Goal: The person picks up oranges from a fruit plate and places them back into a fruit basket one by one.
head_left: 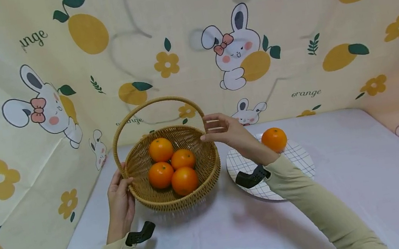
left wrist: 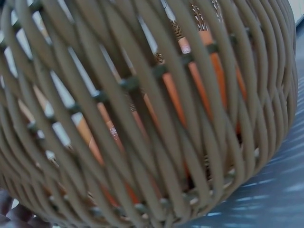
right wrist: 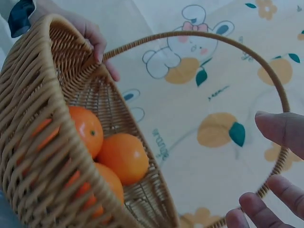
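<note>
A wicker basket [head_left: 214, 171] with a tall arched handle [head_left: 162, 99] tilts toward me, several oranges [head_left: 160, 149] lying inside. At the foot of the handle on the left, my left hand [head_left: 119, 203] grips the rim. My right hand [head_left: 230, 132] is at the handle's right side, thumb and fingers spread apart and only slightly bent. In the right wrist view the handle passes behind these fingers. Woven wall [left wrist: 142, 118] fills most of the left wrist view, with orange colour showing through the gaps.
Right of the basket, a round plate with a grid pattern [head_left: 299, 157] lies on the white table [head_left: 209, 243], partly hidden by my right forearm. One orange [head_left: 274, 139] sits on it. A printed cloth [head_left: 175, 12] with rabbits and oranges hangs behind and along the sides.
</note>
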Tool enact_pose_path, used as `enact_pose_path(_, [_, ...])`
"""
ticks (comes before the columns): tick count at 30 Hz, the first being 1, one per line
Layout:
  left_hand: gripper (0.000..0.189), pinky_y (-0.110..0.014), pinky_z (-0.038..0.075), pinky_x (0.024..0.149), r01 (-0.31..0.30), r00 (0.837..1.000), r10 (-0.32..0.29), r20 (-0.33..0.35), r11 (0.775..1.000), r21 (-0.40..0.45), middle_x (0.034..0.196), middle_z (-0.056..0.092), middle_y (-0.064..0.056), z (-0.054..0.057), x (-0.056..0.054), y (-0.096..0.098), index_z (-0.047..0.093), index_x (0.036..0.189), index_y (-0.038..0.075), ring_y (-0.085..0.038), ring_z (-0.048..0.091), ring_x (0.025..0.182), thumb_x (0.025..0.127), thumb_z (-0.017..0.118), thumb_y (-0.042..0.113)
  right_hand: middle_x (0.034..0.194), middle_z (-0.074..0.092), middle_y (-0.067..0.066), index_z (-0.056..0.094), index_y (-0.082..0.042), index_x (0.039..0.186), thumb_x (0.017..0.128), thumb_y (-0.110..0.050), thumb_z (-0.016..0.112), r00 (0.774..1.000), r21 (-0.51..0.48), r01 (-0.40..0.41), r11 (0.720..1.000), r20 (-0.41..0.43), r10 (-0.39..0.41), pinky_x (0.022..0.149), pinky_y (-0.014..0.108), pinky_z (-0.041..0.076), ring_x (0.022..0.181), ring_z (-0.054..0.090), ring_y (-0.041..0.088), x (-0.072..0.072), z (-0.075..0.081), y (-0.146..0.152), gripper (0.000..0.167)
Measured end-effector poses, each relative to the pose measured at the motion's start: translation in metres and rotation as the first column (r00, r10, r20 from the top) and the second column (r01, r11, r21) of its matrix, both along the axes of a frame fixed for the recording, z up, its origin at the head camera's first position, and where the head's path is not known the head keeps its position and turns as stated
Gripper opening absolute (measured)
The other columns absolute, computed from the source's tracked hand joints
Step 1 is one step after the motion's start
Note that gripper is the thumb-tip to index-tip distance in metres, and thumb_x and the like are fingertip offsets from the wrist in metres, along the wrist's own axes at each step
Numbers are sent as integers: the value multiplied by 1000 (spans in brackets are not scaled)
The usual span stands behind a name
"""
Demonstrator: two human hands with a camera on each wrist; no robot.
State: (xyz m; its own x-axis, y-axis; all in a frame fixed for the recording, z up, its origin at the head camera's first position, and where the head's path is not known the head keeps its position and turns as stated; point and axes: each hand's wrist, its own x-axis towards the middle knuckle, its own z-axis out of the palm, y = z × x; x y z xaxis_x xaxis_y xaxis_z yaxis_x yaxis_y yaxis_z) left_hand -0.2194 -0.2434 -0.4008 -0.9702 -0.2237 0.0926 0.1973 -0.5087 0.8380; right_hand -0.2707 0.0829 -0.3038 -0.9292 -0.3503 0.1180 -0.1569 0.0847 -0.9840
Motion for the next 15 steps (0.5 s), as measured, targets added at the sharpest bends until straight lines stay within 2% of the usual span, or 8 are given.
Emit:
enact_pose_path(5, [54, -28, 39, 100, 0, 1000, 0, -4, 1000, -13, 147, 30, -12, -1, 0, 0, 30, 148, -1, -24, 32, 131, 96, 35, -12, 135, 50, 11, 48, -14, 139, 85, -20, 76, 999, 23, 31, 999, -9, -30, 103, 48, 36, 124, 45, 30, 0, -1, 18, 61])
enact_pose_path(15, [55, -32, 35, 104, 5, 1000, -5, -19, 1000, -17, 150, 28, -13, -2, 0, -1, 28, 149, -1, -25, 30, 134, 96, 34, -13, 138, 44, 16, 43, -11, 143, 89, -24, 72, 983, 55, 181, 982, -28, -180, 106, 53, 30, 127, 40, 32, -9, -6, 72, 63])
